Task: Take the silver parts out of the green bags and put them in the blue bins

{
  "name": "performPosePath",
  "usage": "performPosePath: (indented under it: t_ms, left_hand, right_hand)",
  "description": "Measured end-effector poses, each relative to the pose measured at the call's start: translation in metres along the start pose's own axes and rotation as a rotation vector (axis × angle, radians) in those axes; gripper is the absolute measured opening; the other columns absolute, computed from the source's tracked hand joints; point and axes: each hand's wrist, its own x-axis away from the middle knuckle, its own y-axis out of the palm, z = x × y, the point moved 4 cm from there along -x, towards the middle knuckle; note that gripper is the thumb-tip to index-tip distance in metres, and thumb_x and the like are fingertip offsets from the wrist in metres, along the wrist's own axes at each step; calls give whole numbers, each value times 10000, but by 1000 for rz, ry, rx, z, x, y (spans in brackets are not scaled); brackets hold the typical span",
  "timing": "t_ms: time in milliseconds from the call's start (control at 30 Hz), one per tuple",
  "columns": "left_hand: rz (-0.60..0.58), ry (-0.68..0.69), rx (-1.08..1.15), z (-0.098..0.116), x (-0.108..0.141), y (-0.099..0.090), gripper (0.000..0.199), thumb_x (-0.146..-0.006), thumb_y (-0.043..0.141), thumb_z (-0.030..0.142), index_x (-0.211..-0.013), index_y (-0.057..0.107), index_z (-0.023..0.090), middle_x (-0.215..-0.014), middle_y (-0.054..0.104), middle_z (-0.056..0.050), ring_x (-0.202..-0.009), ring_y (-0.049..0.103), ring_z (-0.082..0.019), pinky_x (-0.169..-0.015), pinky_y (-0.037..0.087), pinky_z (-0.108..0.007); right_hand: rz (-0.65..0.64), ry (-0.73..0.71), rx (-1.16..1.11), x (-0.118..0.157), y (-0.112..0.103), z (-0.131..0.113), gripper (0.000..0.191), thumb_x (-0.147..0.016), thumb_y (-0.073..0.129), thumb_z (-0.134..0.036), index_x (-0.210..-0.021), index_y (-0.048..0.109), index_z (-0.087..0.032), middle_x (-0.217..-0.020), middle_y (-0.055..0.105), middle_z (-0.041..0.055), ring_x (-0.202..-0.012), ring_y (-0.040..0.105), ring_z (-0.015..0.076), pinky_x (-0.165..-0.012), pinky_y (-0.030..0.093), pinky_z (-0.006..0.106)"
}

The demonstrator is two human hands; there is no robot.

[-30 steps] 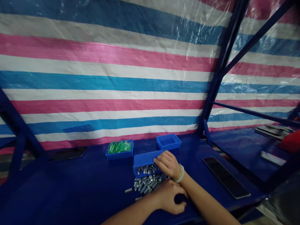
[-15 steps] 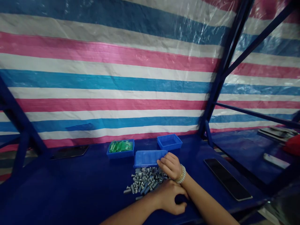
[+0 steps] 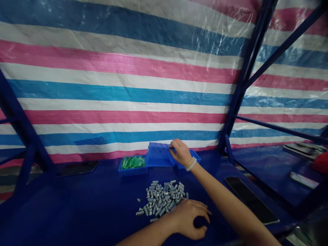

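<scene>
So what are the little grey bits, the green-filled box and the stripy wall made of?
The grey bits look like shiny metal, with bright glints. The green-filled box seems smooth plastic: thin, evenly blue walls. The stripy wall is probably glossy plastic sheet: creased, with white glare.

The right forearm (image 3: 222, 198) stretches diagonally forward from the lower right, and the right hand (image 3: 180, 152) is farther out with its fingers bent in a grip. The left forearm (image 3: 151, 231) slants in low, the left hand (image 3: 189, 215) back-up, fingers loosely curved, thumb apart
</scene>
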Motion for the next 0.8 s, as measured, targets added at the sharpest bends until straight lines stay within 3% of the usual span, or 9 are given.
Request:
performPosePath:
  t_ms: [33,133,300,433,600,700,800]
  left_hand:
    - [0,-3,2,0,1,0,253,-676,622,181,-923,673,186,-1137,687,-42,-1123,600,-196,-1002,443,-279]
    - [-2,-5,2,-1,2,0,253,-679,616,180,-926,670,170,-1128,688,-53,-1119,602,-184,-1018,422,-262]
    - [-26,-14,27,-4,4,3,261,-713,594,204,-964,659,173,-1165,670,-52,-1139,587,-181,-1026,410,-263]
    - [-25,-18,38,-7,4,4,262,-718,596,221,-970,659,184,-1169,669,-46,-1145,583,-185,-1020,413,-265]
    - [-35,-19,20,-9,4,5,257,-718,591,218,-967,650,195,-1173,665,-34,-1134,588,-184,-1016,416,-269]
    - [-27,-12,25,-8,4,5,249,-722,590,229,-963,647,199,-1172,666,-32,-1137,587,-183,-1014,418,-268]
    - [-27,-9,11,-6,3,3,245,-721,586,228,-954,644,181,-1155,671,-52,-1137,586,-176,-1009,420,-251]
  right_hand:
    - [-192,72,-49,-16,13,11,43,-861,529,-124,-869,566,-145,-882,602,95,-818,511,194,-722,384,307]
    - [-407,79,-112,-50,42,32,109,-765,698,-179,-812,610,-135,-760,621,36,-682,522,148,-635,367,245]
    - [-656,102,-176,-47,90,50,167,-616,803,-113,-678,649,-116,-638,627,-15,-590,522,104,-556,348,193]
    - [-742,162,-177,-33,110,63,185,-569,816,-87,-687,675,-111,-609,635,-24,-571,531,104,-538,360,187]
    - [-788,222,-177,-28,120,78,193,-534,826,-70,-670,696,-113,-607,660,-6,-570,560,116,-535,379,189]
    - [-762,252,-185,-28,117,81,193,-552,817,-73,-709,716,-123,-663,697,9,-603,599,129,-557,403,188]
    - [-657,297,-180,-29,104,84,143,-691,750,-141,-832,730,-123,-791,733,52,-687,641,157,-615,436,205]
